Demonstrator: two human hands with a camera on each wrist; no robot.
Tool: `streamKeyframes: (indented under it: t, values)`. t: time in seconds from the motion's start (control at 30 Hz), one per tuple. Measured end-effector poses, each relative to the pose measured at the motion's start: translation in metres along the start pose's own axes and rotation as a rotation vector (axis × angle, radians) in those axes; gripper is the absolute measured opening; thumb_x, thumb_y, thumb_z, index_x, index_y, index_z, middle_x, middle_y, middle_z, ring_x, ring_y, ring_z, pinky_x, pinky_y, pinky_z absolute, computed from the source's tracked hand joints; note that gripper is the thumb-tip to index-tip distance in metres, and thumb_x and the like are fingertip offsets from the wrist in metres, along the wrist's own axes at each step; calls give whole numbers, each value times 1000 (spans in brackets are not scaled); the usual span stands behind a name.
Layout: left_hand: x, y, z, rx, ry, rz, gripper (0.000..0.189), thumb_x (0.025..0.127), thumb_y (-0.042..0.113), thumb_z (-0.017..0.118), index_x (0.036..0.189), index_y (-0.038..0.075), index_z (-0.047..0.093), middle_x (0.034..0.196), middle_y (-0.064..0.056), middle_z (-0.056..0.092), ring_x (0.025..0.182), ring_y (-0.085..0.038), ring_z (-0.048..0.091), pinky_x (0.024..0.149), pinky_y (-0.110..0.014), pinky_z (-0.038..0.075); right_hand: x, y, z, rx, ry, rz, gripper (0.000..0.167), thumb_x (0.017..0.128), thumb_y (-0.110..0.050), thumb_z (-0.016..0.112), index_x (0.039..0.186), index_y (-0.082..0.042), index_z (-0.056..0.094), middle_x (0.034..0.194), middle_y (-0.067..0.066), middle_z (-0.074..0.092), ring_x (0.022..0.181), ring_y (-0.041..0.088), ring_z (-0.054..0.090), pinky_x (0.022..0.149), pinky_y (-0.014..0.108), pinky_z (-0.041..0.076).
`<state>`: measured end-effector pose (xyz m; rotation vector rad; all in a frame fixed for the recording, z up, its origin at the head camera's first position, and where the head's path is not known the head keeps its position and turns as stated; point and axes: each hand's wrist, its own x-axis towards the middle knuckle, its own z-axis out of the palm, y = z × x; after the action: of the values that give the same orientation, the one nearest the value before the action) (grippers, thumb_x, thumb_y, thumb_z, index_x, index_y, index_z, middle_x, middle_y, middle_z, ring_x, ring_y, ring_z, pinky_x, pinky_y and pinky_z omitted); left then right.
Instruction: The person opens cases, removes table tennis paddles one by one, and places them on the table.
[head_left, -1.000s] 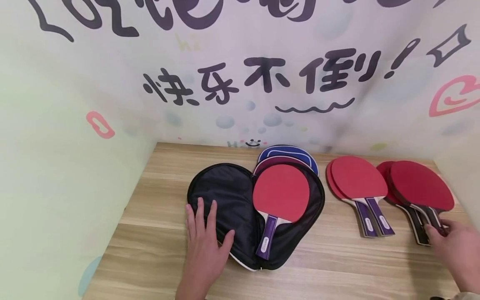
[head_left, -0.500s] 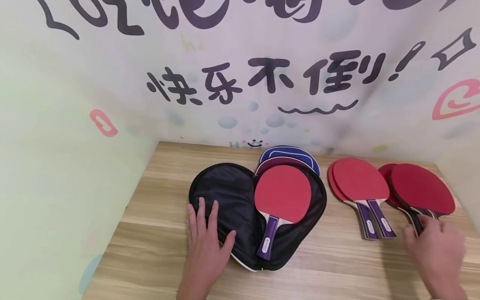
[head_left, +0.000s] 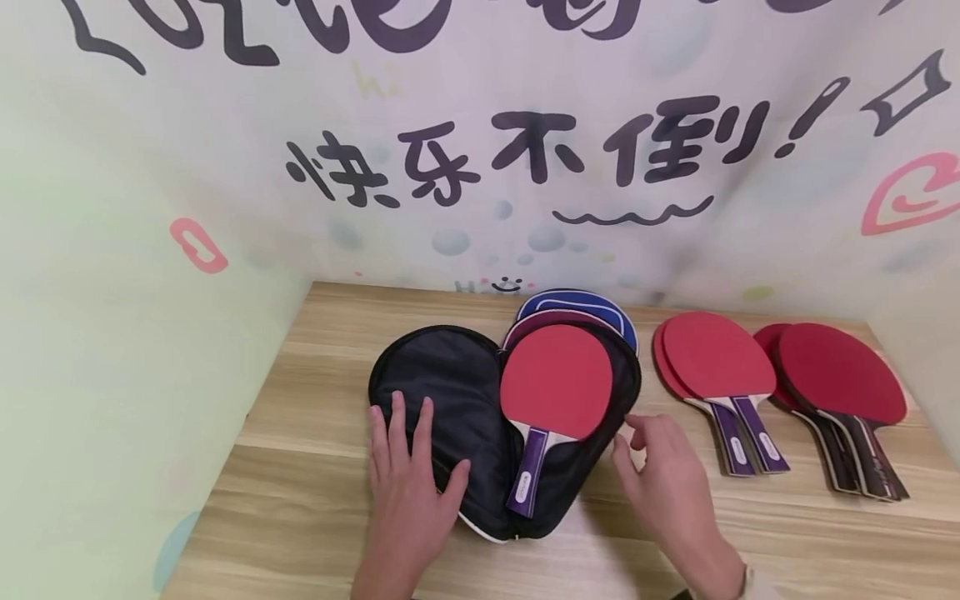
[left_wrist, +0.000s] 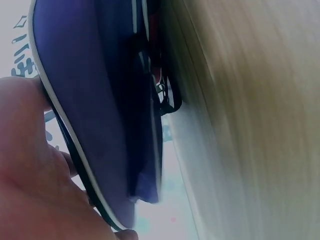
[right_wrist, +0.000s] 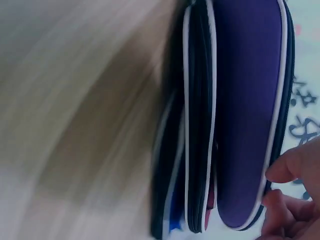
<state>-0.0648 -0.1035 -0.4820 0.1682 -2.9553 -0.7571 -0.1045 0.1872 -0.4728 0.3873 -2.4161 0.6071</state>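
Note:
An unzipped paddle case [head_left: 442, 400] lies spread out, black inside, its outer shell [right_wrist: 245, 100] purple with white piping. A red table tennis paddle [head_left: 557, 379] with a purple handle rests in its right half. My left hand [head_left: 408, 492] lies with fingers spread on the left flap; the left wrist view shows fingers reaching past its piped edge [left_wrist: 75, 135]. At the case's right rim, my right hand [head_left: 667, 483] has its thumb and curled forefinger together at the edge, pinching it. The paddle's handle points toward me.
Behind the open case, a maroon case [head_left: 558, 317] and a blue case [head_left: 611, 312] stick out. To the right lie overlapping red paddles with purple handles [head_left: 759, 435], then darker red paddles [head_left: 843, 371] with black handles. A printed backdrop [head_left: 480, 167] closes off the wood-grain table [head_left: 300, 467].
My right hand has let go of a black-handled paddle at the far right and come left to the case's rim. The case has shifted slightly left. My left hand stays put.

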Motion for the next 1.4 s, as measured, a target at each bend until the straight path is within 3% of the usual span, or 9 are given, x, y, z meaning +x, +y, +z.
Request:
streamKeyframes:
  t: [0.17, 0.33, 0.4, 0.5, 0.67, 0.87, 1.03, 1.13, 1.4]
  values:
    - [-1, 1, 4, -2, -5, 17, 90, 91, 46, 71, 164, 21, 23, 174, -12, 1, 160, -43, -4, 121, -68, 23, 6, -27, 7, 15, 96, -29, 27, 79, -8, 67, 104, 2, 66, 81, 10, 54, 74, 21, 51, 60, 34, 42]
    - [-4, 0, 10, -15, -2, 47, 89, 91, 45, 71, 163, 19, 26, 174, -12, 3, 159, -44, -2, 122, -67, 22, 11, -54, 18, 41, 181, -205, 23, 83, -7, 53, 96, 3, 69, 82, 13, 58, 72, 28, 50, 63, 38, 39]
    - [-5, 0, 12, -11, -6, 54, 88, 91, 45, 71, 163, 20, 26, 174, -11, 2, 159, -44, -2, 122, -68, 20, 9, -65, 21, 34, 171, -269, 23, 86, -9, 50, 90, 0, 71, 81, 11, 60, 70, 28, 48, 63, 37, 36]
    - [-7, 2, 13, -10, -6, 64, 88, 91, 46, 71, 163, 20, 26, 174, -10, 2, 160, -43, -1, 121, -69, 20, 2, -77, 26, -26, 94, -291, 27, 95, -20, 49, 82, -6, 69, 77, 6, 58, 71, 26, 45, 63, 36, 31]
    - [-8, 4, 15, -29, -5, 83, 89, 91, 46, 71, 163, 19, 26, 174, -10, 2, 160, -42, -3, 122, -69, 19, -10, -82, 29, -187, -78, -217, 55, 102, -46, 42, 68, -6, 58, 69, 6, 53, 72, 27, 39, 65, 36, 24]
    - [-8, 5, 14, -30, 19, 105, 88, 91, 44, 72, 162, 20, 27, 174, -8, 2, 161, -39, -3, 122, -68, 19, -12, -80, 35, -301, -223, -150, 63, 91, -59, 58, 58, -6, 50, 58, 6, 45, 65, 25, 37, 62, 36, 23]
    - [-8, 8, 13, -32, 16, 102, 87, 91, 44, 72, 163, 20, 27, 174, -8, 2, 161, -38, -2, 122, -68, 18, -11, -86, 45, -365, -446, -47, 74, 82, -74, 65, 63, -4, 55, 60, 7, 49, 65, 25, 43, 61, 37, 29]
    - [-7, 8, 13, -40, 16, 93, 88, 91, 43, 72, 163, 20, 26, 174, -8, 3, 161, -38, -3, 122, -68, 18, -13, -88, 50, -370, -521, 6, 74, 80, -75, 67, 67, -3, 58, 64, 8, 53, 67, 26, 49, 62, 38, 33]
    - [-6, 5, 13, -31, -13, 68, 89, 91, 43, 73, 163, 21, 25, 175, -7, 1, 161, -39, -4, 122, -69, 19, -11, -84, 41, -223, -556, 112, 49, 81, -50, 74, 63, -9, 54, 66, 5, 53, 66, 24, 50, 62, 36, 37]
